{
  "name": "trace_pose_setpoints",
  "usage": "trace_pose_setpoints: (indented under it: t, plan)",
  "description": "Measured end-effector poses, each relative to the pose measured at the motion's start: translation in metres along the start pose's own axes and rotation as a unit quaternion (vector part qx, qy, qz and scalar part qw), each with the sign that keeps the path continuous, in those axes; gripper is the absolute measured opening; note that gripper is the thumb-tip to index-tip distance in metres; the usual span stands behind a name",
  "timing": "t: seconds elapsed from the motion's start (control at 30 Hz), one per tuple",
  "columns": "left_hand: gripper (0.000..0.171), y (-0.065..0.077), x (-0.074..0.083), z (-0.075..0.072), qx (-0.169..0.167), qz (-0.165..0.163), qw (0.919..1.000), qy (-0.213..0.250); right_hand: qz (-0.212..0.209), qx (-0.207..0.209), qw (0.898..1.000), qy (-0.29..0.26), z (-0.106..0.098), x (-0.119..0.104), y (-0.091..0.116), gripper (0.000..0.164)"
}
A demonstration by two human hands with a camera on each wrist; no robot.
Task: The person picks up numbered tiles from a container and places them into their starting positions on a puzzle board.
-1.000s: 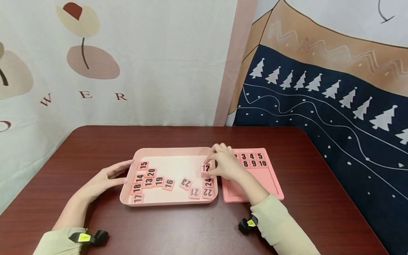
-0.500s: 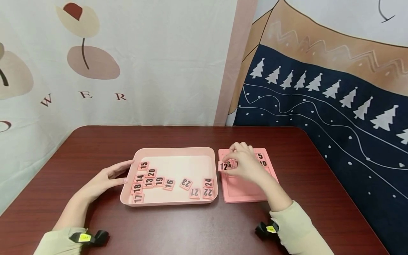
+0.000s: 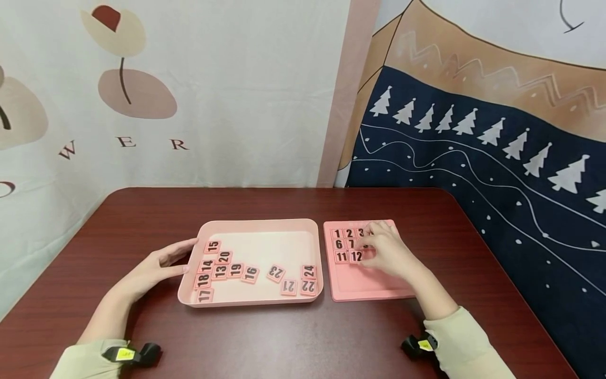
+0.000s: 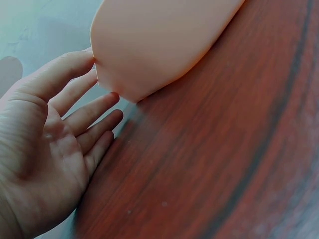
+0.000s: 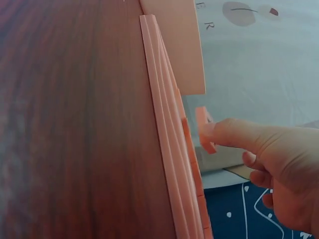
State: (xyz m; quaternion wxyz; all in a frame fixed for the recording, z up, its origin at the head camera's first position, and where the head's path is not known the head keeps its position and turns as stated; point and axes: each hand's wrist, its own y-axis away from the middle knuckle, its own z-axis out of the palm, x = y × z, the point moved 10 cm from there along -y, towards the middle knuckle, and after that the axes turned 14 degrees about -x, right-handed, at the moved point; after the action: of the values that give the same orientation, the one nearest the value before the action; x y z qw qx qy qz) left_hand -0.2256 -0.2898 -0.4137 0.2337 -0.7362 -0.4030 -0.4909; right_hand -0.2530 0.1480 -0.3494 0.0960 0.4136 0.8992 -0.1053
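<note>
My right hand pinches the pink number tile 12 over the pink number board. In the right wrist view the pinched tile stands a little off the board, under the thumb tip. Tile 11 sits on the board just left of it, below tiles 1, 2, 6 and 7. The hand covers part of the upper rows. At the left end of the pale pink tray, my left hand touches the wall with extended fingers; its thumb meets the tray edge in the left wrist view.
Several loose number tiles lie in the tray, such as tile 15 at the left and tile 22 at the right, some upside down. Tray and board stand side by side on a dark red wooden table. Printed curtains hang behind.
My right hand has carried tile 12 out of the tray's right end, rightward over the board to beside tile 11. The left hand stays at the tray.
</note>
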Motion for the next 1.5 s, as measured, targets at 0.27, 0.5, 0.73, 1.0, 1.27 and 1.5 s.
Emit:
trace_pose_setpoints:
  t: [0.27, 0.5, 0.73, 1.0, 1.27, 1.5]
  plan:
    - [0.059, 0.001, 0.000, 0.000, 0.001, 0.003, 1.0000, 0.000, 0.017, -0.028, 0.999, -0.016, 0.009, 0.009, 0.000, 0.024]
    - [0.058, 0.001, 0.000, 0.000, 0.000, 0.003, 1.0000, 0.003, 0.036, -0.050, 0.998, -0.020, 0.017, 0.014, 0.000, 0.024]
    - [0.058, 0.001, 0.002, 0.001, -0.003, 0.011, 0.9999, 0.006, 0.026, -0.050, 0.998, -0.024, 0.020, 0.012, -0.001, 0.025]
    - [0.058, 0.001, 0.002, 0.000, -0.002, 0.010, 0.9999, 0.004, 0.022, -0.039, 0.999, -0.029, 0.020, 0.010, 0.000, 0.024]
    - [0.059, 0.000, 0.001, 0.000, 0.001, 0.006, 1.0000, 0.003, 0.029, -0.041, 0.998, -0.027, 0.020, 0.010, -0.001, 0.025]
    - [0.059, 0.001, -0.001, -0.001, 0.005, 0.003, 1.0000, 0.000, 0.010, -0.010, 0.999, -0.036, 0.007, -0.001, -0.002, 0.030]
